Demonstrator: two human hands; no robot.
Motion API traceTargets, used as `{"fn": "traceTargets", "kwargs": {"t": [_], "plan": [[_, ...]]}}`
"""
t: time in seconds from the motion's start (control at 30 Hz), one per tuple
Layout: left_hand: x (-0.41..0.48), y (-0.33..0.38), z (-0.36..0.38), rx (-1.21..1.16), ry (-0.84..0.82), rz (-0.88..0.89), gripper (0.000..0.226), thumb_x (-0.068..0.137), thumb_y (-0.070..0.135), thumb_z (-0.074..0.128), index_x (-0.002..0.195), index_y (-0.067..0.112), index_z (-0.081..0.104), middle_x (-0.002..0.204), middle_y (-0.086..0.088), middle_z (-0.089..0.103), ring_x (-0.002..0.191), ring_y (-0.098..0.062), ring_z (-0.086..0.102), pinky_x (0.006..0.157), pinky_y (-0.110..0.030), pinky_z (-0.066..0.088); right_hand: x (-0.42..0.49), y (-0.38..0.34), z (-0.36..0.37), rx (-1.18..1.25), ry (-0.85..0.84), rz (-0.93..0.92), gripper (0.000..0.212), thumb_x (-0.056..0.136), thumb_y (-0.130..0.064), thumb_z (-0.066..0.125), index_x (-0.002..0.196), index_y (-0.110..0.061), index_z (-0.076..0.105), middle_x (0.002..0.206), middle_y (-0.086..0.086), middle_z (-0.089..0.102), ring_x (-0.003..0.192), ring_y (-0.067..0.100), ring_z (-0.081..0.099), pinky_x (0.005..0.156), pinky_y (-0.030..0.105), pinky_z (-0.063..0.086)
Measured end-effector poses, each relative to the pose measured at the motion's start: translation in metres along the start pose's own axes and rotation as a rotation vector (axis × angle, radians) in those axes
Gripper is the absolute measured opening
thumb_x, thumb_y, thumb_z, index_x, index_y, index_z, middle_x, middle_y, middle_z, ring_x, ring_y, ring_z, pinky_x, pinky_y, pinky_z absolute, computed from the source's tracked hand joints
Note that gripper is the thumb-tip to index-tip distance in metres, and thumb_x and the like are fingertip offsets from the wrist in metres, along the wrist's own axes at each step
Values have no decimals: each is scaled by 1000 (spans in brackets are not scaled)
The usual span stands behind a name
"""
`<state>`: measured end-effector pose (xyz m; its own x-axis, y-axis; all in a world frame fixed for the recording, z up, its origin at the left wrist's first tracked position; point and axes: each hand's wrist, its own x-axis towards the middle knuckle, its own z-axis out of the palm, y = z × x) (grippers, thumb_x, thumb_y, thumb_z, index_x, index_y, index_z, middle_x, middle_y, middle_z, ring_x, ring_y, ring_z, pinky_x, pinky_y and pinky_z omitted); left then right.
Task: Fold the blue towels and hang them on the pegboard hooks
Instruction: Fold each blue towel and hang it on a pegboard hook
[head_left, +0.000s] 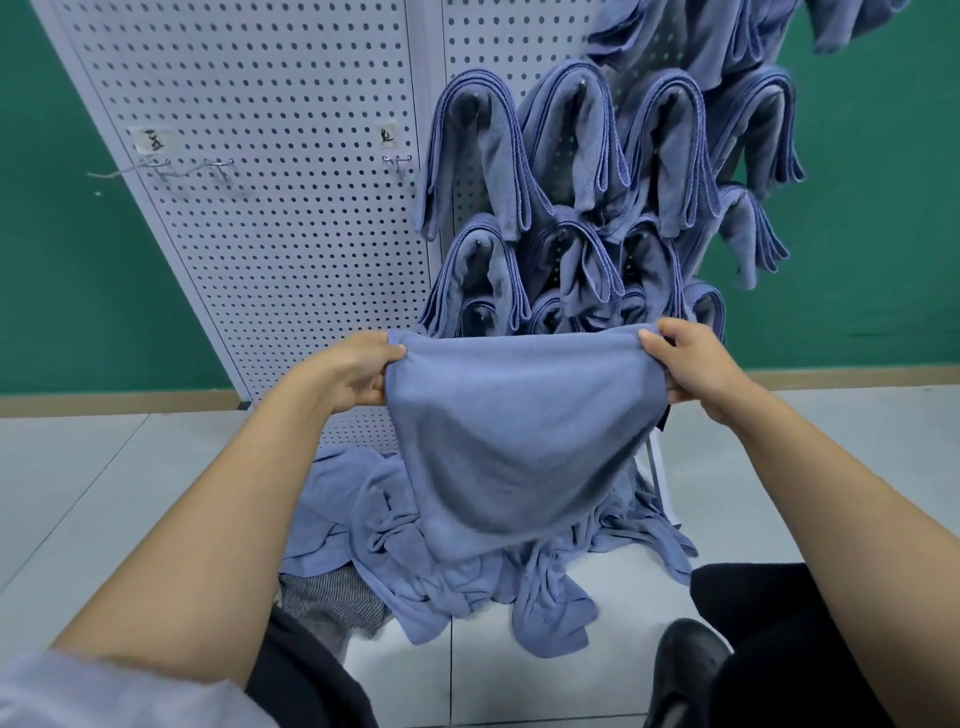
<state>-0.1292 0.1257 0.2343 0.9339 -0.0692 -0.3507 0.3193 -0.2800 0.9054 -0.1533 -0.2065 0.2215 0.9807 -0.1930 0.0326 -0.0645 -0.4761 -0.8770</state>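
Over pale floor tiles (104, 493), left hand (358, 374) and right hand (691, 364) pinch a blue towel (519, 441); green wall (78, 260) behind.

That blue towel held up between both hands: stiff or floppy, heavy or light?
Probably floppy: the towel sags between the left hand and right hand. Likely light, since grips at its top corners alone carry it.
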Motion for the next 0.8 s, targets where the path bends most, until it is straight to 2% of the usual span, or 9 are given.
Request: {"fn": "traceTargets", "kwargs": {"t": [0.1, 0.23, 0.33, 0.47, 0.53, 0.6, 0.7, 0.8], "plan": [[4, -3, -1, 18, 105, -27, 18, 100, 21, 47, 105, 8, 59, 79, -2, 61, 63, -12, 53, 43, -18, 49, 1, 1, 2, 25, 41, 43, 19, 95, -25, 58, 78, -16, 55, 73, 5, 52, 63, 19, 47, 49, 25, 45], [6, -5, -3, -34, 158, -10, 24, 93, 32, 60, 82, 11, 60, 65, 0, 53, 57, -12, 46, 51, -22, 50, -2, -3, 1, 183, 26, 155, 19, 89, -27, 66, 79, -16, 54, 72, 2, 54, 58, 14, 46, 43, 21, 46], [7, -4, -6, -186, 175, 42, 22, 91, 32, 63, 84, 11, 63, 66, 1, 56, 57, -12, 51, 49, -20, 51, -4, -4, 1, 251, 15, 190, 20, 90, -26, 65, 75, -15, 57, 71, 1, 55, 57, 11, 49, 44, 18, 50], [4, 0, -9, -238, 191, 141, 21, 87, 31, 68, 81, 11, 69, 61, 2, 60, 53, -8, 57, 55, -19, 52, -2, -5, -2, 332, 33, 212, 15, 88, -25, 67, 77, -16, 64, 73, 0, 59, 60, 9, 53, 50, 16, 53], [1, 2, -8, -226, 175, 193, 16, 85, 26, 70, 82, 10, 70, 63, 5, 66, 58, -7, 60, 58, -19, 52, -1, -5, -4, 352, 23, 210, 13, 88, -24, 68, 78, -17, 65, 73, -2, 59, 63, 9, 54, 54, 17, 54], [-3, 4, -6, -177, 139, 239, 4, 82, 14, 73, 84, 11, 71, 74, 5, 71, 71, -8, 62, 63, -20, 50, 0, -5, -4, 359, 5, 213, 11, 88, -22, 68, 79, -16, 65, 73, -3, 60, 64, 9, 53, 59, 20, 52], [-5, 5, -3, -16, 59, 281, 23, 75, -6, 73, 88, 13, 71, 91, 0, 67, 87, -10, 56, 67, -14, 42, 1, -3, -3, 398, -24, 215, 8, 87, -17, 68, 79, -17, 66, 67, -6, 63, 64, 8, 54, 56, 18, 52], [-4, 2, -1, 173, 27, 288, 37, 69, -18, 69, 85, 16, 70, 98, 2, 64, 93, -11, 55, 75, -18, 43, 1, -3, -4, 397, -74, 196, 7, 86, -10, 68, 86, -17, 68, 76, -3, 64, 69, 8, 57, 56, 14, 52]]}}
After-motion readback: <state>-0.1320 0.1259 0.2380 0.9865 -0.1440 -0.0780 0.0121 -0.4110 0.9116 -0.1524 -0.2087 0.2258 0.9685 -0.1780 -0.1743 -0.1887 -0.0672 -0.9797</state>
